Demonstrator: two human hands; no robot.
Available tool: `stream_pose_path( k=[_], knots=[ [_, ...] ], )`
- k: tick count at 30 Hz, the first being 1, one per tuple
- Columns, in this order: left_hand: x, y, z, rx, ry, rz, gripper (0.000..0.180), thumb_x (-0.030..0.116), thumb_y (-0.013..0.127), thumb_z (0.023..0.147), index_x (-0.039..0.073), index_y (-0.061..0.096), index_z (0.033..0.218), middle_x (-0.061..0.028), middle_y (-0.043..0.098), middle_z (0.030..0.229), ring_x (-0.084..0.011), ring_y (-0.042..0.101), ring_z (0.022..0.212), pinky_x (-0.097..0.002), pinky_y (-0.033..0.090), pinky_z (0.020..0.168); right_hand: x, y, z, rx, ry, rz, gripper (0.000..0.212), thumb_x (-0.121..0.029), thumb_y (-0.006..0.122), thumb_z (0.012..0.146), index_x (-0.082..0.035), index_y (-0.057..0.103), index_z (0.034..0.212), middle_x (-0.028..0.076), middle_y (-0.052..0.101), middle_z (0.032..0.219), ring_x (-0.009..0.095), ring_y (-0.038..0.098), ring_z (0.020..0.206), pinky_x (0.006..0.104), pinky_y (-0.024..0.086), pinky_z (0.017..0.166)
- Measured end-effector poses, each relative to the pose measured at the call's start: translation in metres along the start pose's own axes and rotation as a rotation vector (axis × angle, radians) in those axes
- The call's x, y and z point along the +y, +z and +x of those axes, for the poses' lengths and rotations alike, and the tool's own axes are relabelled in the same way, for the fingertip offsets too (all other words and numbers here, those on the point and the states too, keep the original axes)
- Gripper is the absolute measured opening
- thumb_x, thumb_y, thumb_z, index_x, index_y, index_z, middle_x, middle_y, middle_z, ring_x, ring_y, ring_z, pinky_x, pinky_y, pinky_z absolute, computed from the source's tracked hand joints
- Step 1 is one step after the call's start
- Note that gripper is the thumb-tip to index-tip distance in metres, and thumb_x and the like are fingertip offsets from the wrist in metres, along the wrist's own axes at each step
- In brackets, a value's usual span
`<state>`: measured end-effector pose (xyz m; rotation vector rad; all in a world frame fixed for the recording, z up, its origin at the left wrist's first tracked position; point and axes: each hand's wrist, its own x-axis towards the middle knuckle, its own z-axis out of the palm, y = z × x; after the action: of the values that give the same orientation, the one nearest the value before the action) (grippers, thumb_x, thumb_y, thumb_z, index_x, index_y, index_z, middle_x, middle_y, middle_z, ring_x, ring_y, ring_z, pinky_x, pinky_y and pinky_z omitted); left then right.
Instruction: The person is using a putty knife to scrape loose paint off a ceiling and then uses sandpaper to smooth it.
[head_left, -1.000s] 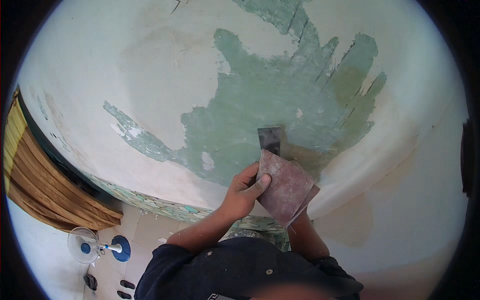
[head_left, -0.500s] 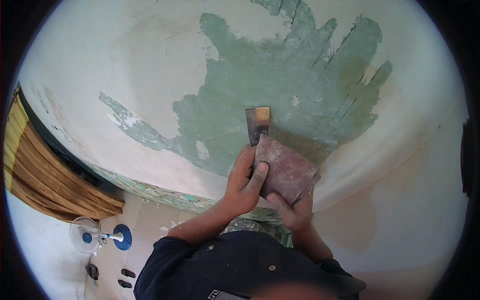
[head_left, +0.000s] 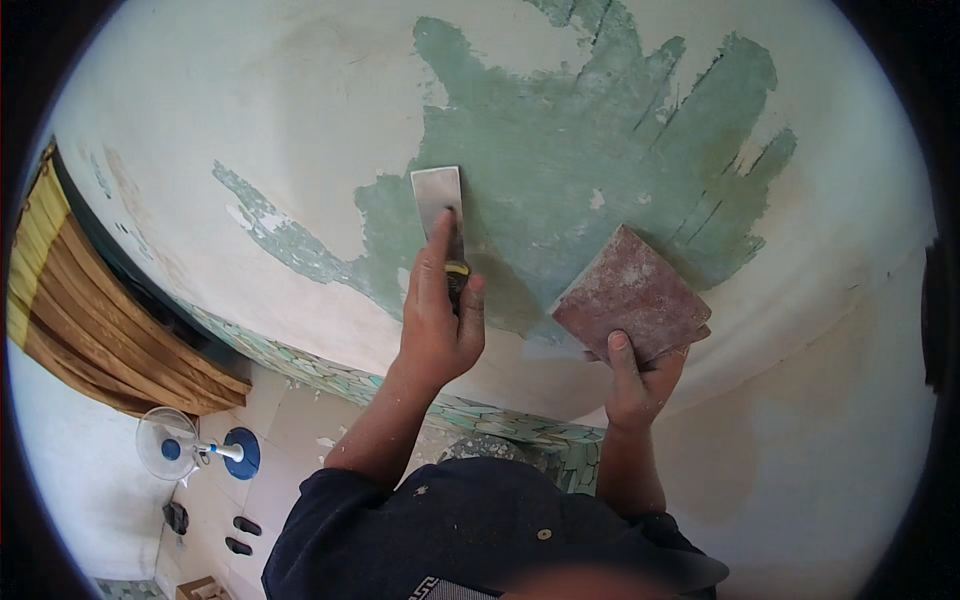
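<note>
My left hand [head_left: 432, 325] is closed round the dark handle of a putty knife [head_left: 437, 188], its index finger stretched along the metal blade. The blade points up in front of the wall's bare green patch [head_left: 540, 140]; whether it touches the wall I cannot tell. To the right, my right hand [head_left: 642, 392] pinches a folded piece of reddish-brown sandpaper [head_left: 635, 295], thumb on the near face and the other fingers mostly hidden behind. Pale dust covers the sandpaper. White coating [head_left: 310, 90] with ragged edges surrounds the green patch.
A mosaic-tiled band [head_left: 330, 370] runs along the wall's lower part. At the left hang brown and yellow curtains [head_left: 120, 320]. A standing fan [head_left: 240, 453] and black slippers [head_left: 240, 546] are on the tiled floor [head_left: 270, 400], with pale flakes scattered nearby.
My hands have moved apart. The left has gone left and up with the putty knife, away from the sandpaper; the right has carried the sandpaper to the right.
</note>
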<state>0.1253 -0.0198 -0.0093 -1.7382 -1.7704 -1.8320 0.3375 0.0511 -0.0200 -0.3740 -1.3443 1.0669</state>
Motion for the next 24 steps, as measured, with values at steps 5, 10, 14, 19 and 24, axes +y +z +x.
stream_pose_path(
  k=[5,10,14,19,24],
  knots=[
    [0.001,-0.007,0.01,0.084,0.032,-0.065,0.077,-0.006,0.058,0.09,-0.005,0.018,0.156,-0.0328,0.038,0.152,-0.0454,0.051,0.133,-0.0445,0.045,0.106,0.015,-0.003,0.008,-0.028,-0.044,-0.032,0.054,-0.003,0.065,0.092,0.005,0.037,0.138,0.019,0.062,0.117,0.023,0.068,0.088,0.0345,0.061,0.062],
    [0.002,-0.008,0.01,0.051,0.041,0.034,0.081,-0.003,0.06,0.09,0.001,0.018,0.159,-0.0297,0.049,0.142,-0.0441,0.061,0.116,-0.0439,0.051,0.093,0.024,-0.017,0.023,-0.053,-0.32,-0.316,0.061,-0.001,0.067,0.088,0.003,0.035,0.141,0.018,0.056,0.126,0.024,0.063,0.098,0.032,0.058,0.059],
    [-0.001,-0.012,0.009,0.034,0.068,0.203,0.08,-0.003,0.06,0.091,0.007,0.022,0.16,-0.0247,0.061,0.12,-0.0389,0.065,0.093,-0.042,0.054,0.079,0.001,-0.003,0.023,0.055,-0.077,-0.052,0.075,-0.001,0.069,0.086,0.001,0.026,0.148,0.019,0.049,0.136,0.025,0.058,0.106,0.0297,0.055,0.057],
    [-0.004,-0.013,0.011,0.075,0.102,0.251,0.081,0.001,0.063,0.092,0.011,0.023,0.161,-0.0218,0.065,0.108,-0.0341,0.063,0.079,-0.0402,0.053,0.071,0.003,-0.016,0.04,0.074,-0.332,-0.393,0.1,-0.003,0.07,0.084,-0.001,0.004,0.159,0.021,0.035,0.15,0.028,0.053,0.116,0.0332,0.057,0.073],
    [-0.002,-0.011,0.01,0.093,0.099,0.226,0.08,0.006,0.066,0.093,0.01,0.024,0.161,-0.0245,0.064,0.123,-0.0351,0.063,0.079,-0.0404,0.053,0.071,0.001,-0.015,0.041,0.064,-0.391,-0.342,0.099,0.0,0.07,0.085,0.0,0.006,0.16,0.023,0.029,0.158,0.033,0.037,0.139,0.0441,0.036,0.112]
  ],
)
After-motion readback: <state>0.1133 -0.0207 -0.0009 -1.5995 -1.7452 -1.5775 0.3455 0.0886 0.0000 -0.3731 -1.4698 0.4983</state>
